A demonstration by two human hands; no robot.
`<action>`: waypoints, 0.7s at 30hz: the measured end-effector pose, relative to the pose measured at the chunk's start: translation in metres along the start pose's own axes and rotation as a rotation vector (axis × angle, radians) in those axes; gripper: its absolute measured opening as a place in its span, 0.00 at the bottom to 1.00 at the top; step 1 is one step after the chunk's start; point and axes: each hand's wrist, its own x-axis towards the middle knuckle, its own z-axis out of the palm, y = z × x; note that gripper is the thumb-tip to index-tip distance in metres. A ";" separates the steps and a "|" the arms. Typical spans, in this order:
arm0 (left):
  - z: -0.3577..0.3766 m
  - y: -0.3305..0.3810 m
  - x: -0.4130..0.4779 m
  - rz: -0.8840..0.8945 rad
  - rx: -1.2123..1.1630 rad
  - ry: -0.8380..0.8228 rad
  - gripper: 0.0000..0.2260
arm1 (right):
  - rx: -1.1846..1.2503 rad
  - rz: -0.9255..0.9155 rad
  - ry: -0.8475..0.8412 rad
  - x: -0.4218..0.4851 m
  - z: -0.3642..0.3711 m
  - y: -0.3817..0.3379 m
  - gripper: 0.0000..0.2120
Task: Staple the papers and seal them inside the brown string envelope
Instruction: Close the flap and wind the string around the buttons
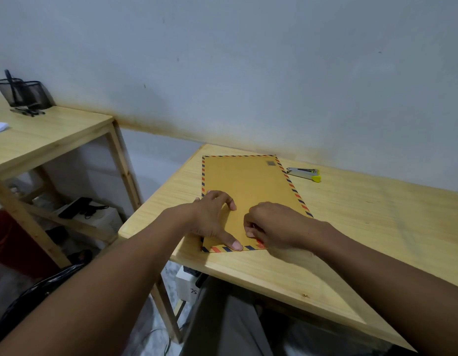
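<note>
Stage: sealing, judged late | brown paper envelope with red-blue striped border [248, 186] flat at frame centre; no loose papers visible | left hand [212, 217] spread, pressing it | right hand [271, 227] curled at near edge; pinched thing hidden | grey-yellow stapler [303, 173] right, idle

The right hand [274, 227] curls over the envelope [248, 183], so whatever its fingertips pinch cannot be made out. Under the left hand's [212, 217] palm, the envelope's near left corner is hidden. No papers show.
</note>
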 end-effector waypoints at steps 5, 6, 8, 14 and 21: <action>-0.003 0.002 -0.002 0.019 0.019 0.000 0.43 | 0.162 0.042 -0.013 0.034 -0.017 0.017 0.07; -0.003 0.002 -0.002 0.020 0.017 -0.006 0.43 | 0.209 0.059 -0.009 0.040 -0.018 0.022 0.07; -0.002 0.001 -0.001 0.017 0.006 -0.019 0.44 | 0.281 0.088 0.000 0.052 -0.018 0.031 0.07; -0.005 0.002 0.000 0.011 0.021 -0.035 0.44 | 0.430 0.156 -0.022 0.069 -0.019 0.051 0.03; -0.014 0.022 0.008 -0.073 0.091 -0.040 0.42 | 0.487 0.190 -0.017 0.068 -0.010 0.062 0.04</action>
